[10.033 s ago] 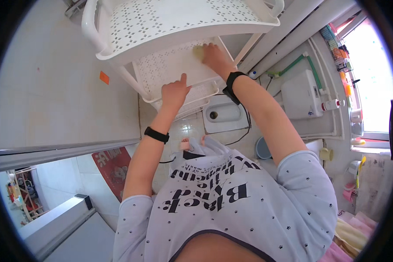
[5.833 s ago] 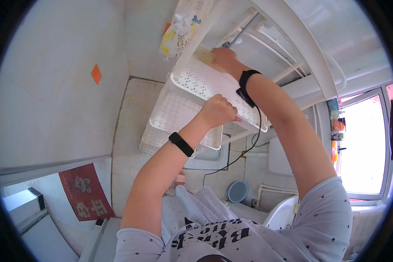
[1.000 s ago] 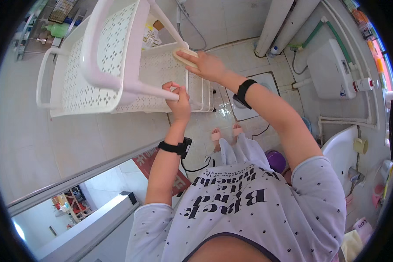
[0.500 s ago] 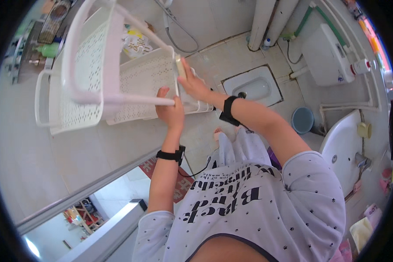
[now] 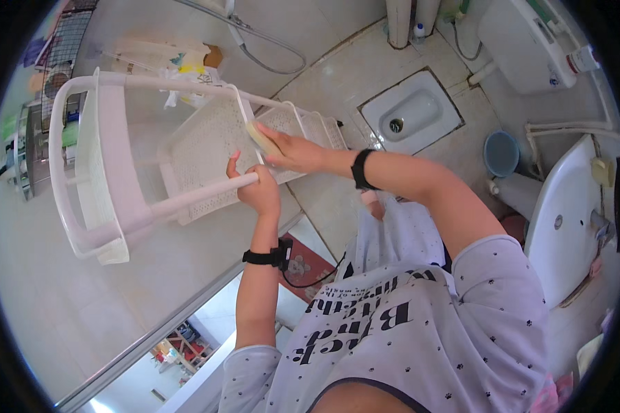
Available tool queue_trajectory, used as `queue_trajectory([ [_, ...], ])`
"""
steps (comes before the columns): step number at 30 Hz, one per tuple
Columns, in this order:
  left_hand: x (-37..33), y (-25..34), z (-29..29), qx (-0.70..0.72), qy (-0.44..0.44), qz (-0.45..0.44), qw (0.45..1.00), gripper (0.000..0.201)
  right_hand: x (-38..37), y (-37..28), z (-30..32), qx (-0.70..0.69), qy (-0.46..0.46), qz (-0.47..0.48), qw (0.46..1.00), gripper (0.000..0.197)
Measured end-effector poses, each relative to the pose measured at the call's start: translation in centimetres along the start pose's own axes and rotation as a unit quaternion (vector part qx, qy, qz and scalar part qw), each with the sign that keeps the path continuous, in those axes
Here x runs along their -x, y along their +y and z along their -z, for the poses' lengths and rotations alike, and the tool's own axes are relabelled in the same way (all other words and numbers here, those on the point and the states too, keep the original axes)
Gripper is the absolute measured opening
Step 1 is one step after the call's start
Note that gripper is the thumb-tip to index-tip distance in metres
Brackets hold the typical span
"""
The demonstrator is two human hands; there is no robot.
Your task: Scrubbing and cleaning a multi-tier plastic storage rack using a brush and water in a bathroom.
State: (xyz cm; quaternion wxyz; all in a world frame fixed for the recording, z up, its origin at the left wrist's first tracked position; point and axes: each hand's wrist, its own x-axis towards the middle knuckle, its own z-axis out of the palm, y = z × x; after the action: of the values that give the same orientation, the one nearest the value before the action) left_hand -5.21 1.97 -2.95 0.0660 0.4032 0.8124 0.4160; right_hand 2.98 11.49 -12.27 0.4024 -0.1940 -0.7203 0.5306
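Head view: left hand grips a white perforated rack, right hand a pale-yellow sponge.

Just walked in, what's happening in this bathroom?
A person is handling a white shelf cart with both bare hands. The left hand is wrapped around one of its posts. The right hand holds a pale yellow sponge against the edge of a lower shelf. A squat toilet and a blue basin are off to the right.
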Motion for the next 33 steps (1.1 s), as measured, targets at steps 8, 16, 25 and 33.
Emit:
queue_trajectory([
  [8, -0.6, -1.6, -0.3, -0.045, 0.01, -0.085, 0.995, 0.034, -6.0, -1.8, 2.4, 0.035, 0.043, -0.035, 0.998, 0.072],
  [16, -0.7, 0.9, -0.3, -0.077, -0.035, 0.009, 0.996, 0.016, -10.1, -2.3, 3.2, -0.037, 0.077, -0.222, 0.971, 0.07],
  [25, -0.5, 1.0, -0.6, -0.092, -0.018, -0.068, 0.993, 0.036, -11.9, -0.5, 3.0, 0.068, 0.131, -0.168, 0.975, 0.068],
  [33, -0.8, 0.2, 0.1, -0.069, 0.045, -0.09, 0.993, 0.033, -13.8, -11.6, 3.7, 0.037, 0.034, -0.19, 0.98, 0.074],
])
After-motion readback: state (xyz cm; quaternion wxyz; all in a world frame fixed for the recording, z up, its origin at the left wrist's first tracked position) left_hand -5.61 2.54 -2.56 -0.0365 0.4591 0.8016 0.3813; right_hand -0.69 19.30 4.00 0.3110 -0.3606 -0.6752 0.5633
